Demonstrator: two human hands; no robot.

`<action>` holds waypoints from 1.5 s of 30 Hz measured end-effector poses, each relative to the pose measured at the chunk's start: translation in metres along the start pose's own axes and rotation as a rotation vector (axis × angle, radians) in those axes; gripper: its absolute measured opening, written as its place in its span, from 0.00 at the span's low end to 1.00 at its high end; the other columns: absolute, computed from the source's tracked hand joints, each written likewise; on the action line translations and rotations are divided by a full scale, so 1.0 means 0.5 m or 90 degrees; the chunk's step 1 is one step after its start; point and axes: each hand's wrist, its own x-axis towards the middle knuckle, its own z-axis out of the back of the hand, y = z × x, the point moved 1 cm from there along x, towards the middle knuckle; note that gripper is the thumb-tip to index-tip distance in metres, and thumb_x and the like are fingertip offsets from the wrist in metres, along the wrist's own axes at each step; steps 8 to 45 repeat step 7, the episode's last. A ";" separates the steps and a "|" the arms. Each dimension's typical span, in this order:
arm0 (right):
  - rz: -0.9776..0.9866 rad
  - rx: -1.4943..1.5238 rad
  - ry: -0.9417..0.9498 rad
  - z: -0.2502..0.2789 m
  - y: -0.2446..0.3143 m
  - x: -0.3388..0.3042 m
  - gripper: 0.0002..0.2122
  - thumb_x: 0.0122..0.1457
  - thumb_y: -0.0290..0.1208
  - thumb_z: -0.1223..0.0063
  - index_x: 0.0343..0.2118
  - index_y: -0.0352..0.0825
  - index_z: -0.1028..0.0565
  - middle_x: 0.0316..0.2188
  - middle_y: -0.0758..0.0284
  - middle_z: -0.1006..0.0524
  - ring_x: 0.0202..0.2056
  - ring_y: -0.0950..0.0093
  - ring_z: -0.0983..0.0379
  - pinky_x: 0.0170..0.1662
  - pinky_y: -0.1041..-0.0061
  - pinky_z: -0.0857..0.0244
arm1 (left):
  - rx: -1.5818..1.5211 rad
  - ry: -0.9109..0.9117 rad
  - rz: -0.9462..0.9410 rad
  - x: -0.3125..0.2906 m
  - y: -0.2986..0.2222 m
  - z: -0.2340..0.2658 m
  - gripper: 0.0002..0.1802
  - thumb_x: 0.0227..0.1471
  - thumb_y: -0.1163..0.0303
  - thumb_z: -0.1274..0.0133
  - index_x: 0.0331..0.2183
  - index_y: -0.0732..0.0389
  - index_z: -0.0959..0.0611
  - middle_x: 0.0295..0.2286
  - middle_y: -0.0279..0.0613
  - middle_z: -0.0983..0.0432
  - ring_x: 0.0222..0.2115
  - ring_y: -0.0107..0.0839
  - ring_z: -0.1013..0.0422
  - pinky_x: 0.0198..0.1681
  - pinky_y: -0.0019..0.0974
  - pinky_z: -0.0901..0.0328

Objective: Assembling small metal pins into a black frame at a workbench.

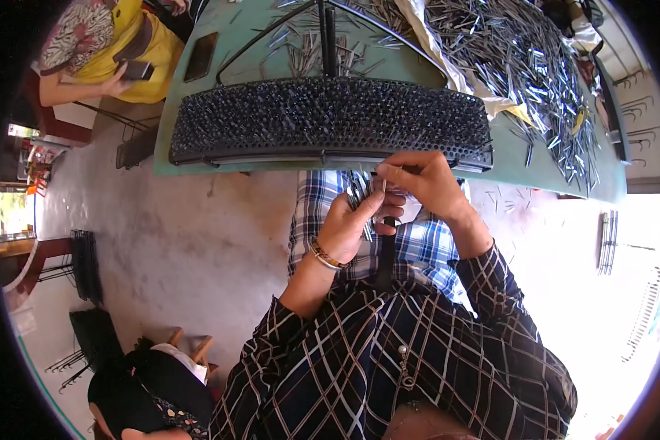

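Below the table's front edge, my left hand [345,226] is closed around a bunch of slender shiny metal pieces [358,189], which stand up out of my fingers. Close beside it on the right, my right hand [427,185] pinches thumb and forefinger together on a thin metal piece [384,186], mostly hidden by the fingers. Just beyond both hands stands a long, curved black rack [330,156] with a perforated front edge. Dark, shiny upright pieces [323,114] fill it densely.
A large heap of metal pieces [506,51] lies on a pale sheet on the green table [180,143]. A phone [201,56] rests at the table's left. A person in yellow [143,51] stands there; another person [147,389] is at lower left. Black racks [86,268] stand along the left.
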 end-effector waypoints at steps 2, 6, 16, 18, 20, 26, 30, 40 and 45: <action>-0.034 0.029 -0.046 -0.003 0.029 0.005 0.10 0.53 0.30 0.43 0.32 0.26 0.23 0.24 0.69 0.24 0.25 0.86 0.32 0.26 0.85 0.39 | -0.013 -0.025 0.026 -0.005 0.000 0.004 0.15 0.57 0.61 0.54 0.41 0.61 0.25 0.33 0.41 0.23 0.34 0.28 0.26 0.27 0.28 0.30; 0.077 -0.003 -0.170 -0.015 0.037 0.044 0.09 0.54 0.31 0.43 0.35 0.32 0.21 0.25 0.70 0.23 0.24 0.86 0.32 0.26 0.87 0.38 | 0.001 -0.038 0.082 -0.004 0.014 0.025 0.16 0.56 0.58 0.53 0.43 0.58 0.25 0.34 0.40 0.23 0.35 0.26 0.26 0.27 0.27 0.30; 0.163 -0.024 -0.212 -0.022 0.037 0.060 0.08 0.54 0.31 0.43 0.35 0.35 0.21 0.26 0.69 0.22 0.24 0.86 0.32 0.26 0.86 0.37 | 0.005 -0.014 0.078 0.001 0.016 0.028 0.18 0.56 0.58 0.52 0.43 0.58 0.25 0.34 0.39 0.23 0.34 0.26 0.26 0.28 0.29 0.30; 0.163 -0.024 -0.212 -0.022 0.037 0.060 0.08 0.54 0.31 0.43 0.35 0.35 0.21 0.26 0.69 0.22 0.24 0.86 0.32 0.26 0.86 0.37 | 0.005 -0.014 0.078 0.001 0.016 0.028 0.18 0.56 0.58 0.52 0.43 0.58 0.25 0.34 0.39 0.23 0.34 0.26 0.26 0.28 0.29 0.30; 0.163 -0.024 -0.212 -0.022 0.037 0.060 0.08 0.54 0.31 0.43 0.35 0.35 0.21 0.26 0.69 0.22 0.24 0.86 0.32 0.26 0.86 0.37 | 0.005 -0.014 0.078 0.001 0.016 0.028 0.18 0.56 0.58 0.52 0.43 0.58 0.25 0.34 0.39 0.23 0.34 0.26 0.26 0.28 0.29 0.30; 0.163 -0.024 -0.212 -0.022 0.037 0.060 0.08 0.54 0.31 0.43 0.35 0.35 0.21 0.26 0.69 0.22 0.24 0.86 0.32 0.26 0.86 0.37 | 0.005 -0.014 0.078 0.001 0.016 0.028 0.18 0.56 0.58 0.52 0.43 0.58 0.25 0.34 0.39 0.23 0.34 0.26 0.26 0.28 0.29 0.30; 0.163 -0.024 -0.212 -0.022 0.037 0.060 0.08 0.54 0.31 0.43 0.35 0.35 0.21 0.26 0.69 0.22 0.24 0.86 0.32 0.26 0.86 0.37 | 0.005 -0.014 0.078 0.001 0.016 0.028 0.18 0.56 0.58 0.52 0.43 0.58 0.25 0.34 0.39 0.23 0.34 0.26 0.26 0.28 0.29 0.30; 0.163 -0.024 -0.212 -0.022 0.037 0.060 0.08 0.54 0.31 0.43 0.35 0.35 0.21 0.26 0.69 0.22 0.24 0.86 0.32 0.26 0.86 0.37 | 0.005 -0.014 0.078 0.001 0.016 0.028 0.18 0.56 0.58 0.52 0.43 0.58 0.25 0.34 0.39 0.23 0.34 0.26 0.26 0.28 0.29 0.30; 0.163 -0.024 -0.212 -0.022 0.037 0.060 0.08 0.54 0.31 0.43 0.35 0.35 0.21 0.26 0.69 0.22 0.24 0.86 0.32 0.26 0.86 0.37 | 0.005 -0.014 0.078 0.001 0.016 0.028 0.18 0.56 0.58 0.52 0.43 0.58 0.25 0.34 0.39 0.23 0.34 0.26 0.26 0.28 0.29 0.30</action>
